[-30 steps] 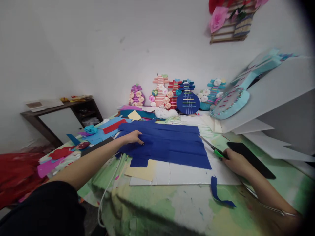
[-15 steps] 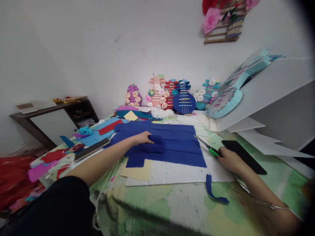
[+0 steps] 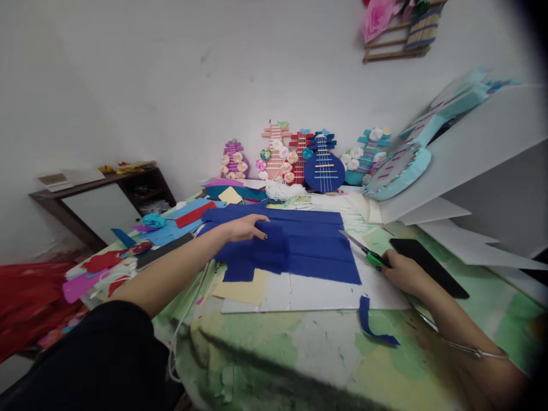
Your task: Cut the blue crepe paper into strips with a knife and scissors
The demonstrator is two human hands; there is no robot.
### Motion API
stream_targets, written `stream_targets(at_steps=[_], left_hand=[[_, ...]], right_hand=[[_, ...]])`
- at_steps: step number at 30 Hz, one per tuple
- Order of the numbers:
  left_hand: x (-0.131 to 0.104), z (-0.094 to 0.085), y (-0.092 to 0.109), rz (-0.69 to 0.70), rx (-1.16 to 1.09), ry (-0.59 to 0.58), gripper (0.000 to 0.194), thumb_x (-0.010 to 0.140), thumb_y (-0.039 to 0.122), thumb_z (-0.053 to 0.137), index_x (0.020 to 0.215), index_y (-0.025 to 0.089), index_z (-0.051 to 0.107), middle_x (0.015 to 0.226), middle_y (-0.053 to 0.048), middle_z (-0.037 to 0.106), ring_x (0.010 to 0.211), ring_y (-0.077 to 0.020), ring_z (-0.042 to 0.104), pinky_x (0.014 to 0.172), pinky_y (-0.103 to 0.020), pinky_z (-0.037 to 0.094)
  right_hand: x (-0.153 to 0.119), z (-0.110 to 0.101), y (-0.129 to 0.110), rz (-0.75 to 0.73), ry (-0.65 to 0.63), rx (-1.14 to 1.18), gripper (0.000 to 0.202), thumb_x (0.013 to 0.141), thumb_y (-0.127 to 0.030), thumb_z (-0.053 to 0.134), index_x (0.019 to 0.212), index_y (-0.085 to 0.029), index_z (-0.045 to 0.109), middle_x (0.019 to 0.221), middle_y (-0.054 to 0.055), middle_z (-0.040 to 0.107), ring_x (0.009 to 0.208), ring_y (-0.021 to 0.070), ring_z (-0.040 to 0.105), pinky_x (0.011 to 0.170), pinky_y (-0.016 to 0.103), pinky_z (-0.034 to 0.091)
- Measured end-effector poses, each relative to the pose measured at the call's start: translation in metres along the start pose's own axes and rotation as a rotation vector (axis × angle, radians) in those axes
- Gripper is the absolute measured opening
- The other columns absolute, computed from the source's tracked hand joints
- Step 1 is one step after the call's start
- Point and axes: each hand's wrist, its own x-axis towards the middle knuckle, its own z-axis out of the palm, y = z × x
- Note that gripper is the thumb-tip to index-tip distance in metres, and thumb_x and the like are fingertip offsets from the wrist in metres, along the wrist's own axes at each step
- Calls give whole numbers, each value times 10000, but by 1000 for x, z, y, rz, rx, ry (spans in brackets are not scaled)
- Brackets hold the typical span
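A dark blue sheet (image 3: 317, 246) with creases lies over a white board (image 3: 308, 294). Over its left part is my left hand (image 3: 248, 228), thumb and fingers apart, by a smaller blue piece (image 3: 273, 242) lying on the sheet. On the right, my right hand (image 3: 402, 271) is closed round scissors with green and black handles (image 3: 373, 258); their blades point up and left at the sheet's right edge. A curled blue strip (image 3: 371, 325) rests near the board's lower right.
Decorated paper lutes (image 3: 324, 171) stand along the wall. A black flat object (image 3: 430, 268) lies right of my right hand, with white boards (image 3: 466, 237) beyond. Coloured paper scraps (image 3: 192, 214) and a dark phone-like slab (image 3: 165, 251) are on the left.
My left hand's fingers have spread, and the smaller blue piece now lies flatter on the sheet. The view has shifted slightly. My right hand still holds the scissors.
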Motion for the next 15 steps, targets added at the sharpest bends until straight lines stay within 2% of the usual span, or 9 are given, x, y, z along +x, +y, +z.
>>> stream_targets(at_steps=[4, 7, 10, 12, 14, 15], left_hand=[[-40, -28, 4, 16, -60, 32, 638, 754, 252, 714, 1330, 192, 446, 1137, -96, 641, 983, -222, 655, 824, -313, 536], [-57, -39, -9, -48, -2, 33, 655, 713, 283, 723, 1313, 171, 485, 1100, -109, 662, 974, -251, 662, 798, -332, 541], [-58, -38, -32, -131, 147, 44, 562, 580, 257, 802, 1110, 168, 638, 983, -68, 692, 922, -259, 658, 783, -332, 533], [-54, -34, -46, -149, 257, 63, 524, 509, 223, 840, 1004, 179, 674, 971, -39, 687, 985, -261, 627, 843, -320, 506], [-48, -31, -55, -138, 356, 75, 505, 525, 217, 850, 994, 171, 669, 1015, -35, 667, 1042, -253, 593, 907, -328, 473], [-46, -30, -58, -130, 401, 71, 465, 587, 238, 837, 1008, 160, 656, 1042, -43, 653, 1048, -245, 585, 921, -349, 467]], right_hand=[[0, 1, 0, -8, -12, -6, 103, 843, -189, 523, 923, -149, 576, 862, 148, 667, 756, 247, 635, 615, 280, 385], [1, 2, 1, -16, -15, -11, 110, 842, -185, 521, 930, -147, 574, 877, 151, 662, 770, 251, 632, 621, 283, 383], [1, 2, 1, -21, -19, -15, 123, 838, -164, 505, 939, -139, 573, 879, 154, 659, 788, 253, 631, 630, 284, 384], [1, 2, 1, -21, -19, -17, 135, 839, -158, 495, 945, -134, 575, 872, 152, 659, 789, 250, 633, 637, 283, 387], [1, 1, 0, -20, -17, -17, 138, 838, -160, 495, 944, -131, 578, 866, 151, 659, 783, 247, 634, 641, 283, 389], [1, 1, 0, -19, -16, -18, 137, 835, -160, 497, 940, -131, 579, 863, 150, 660, 778, 246, 634, 641, 283, 389]])
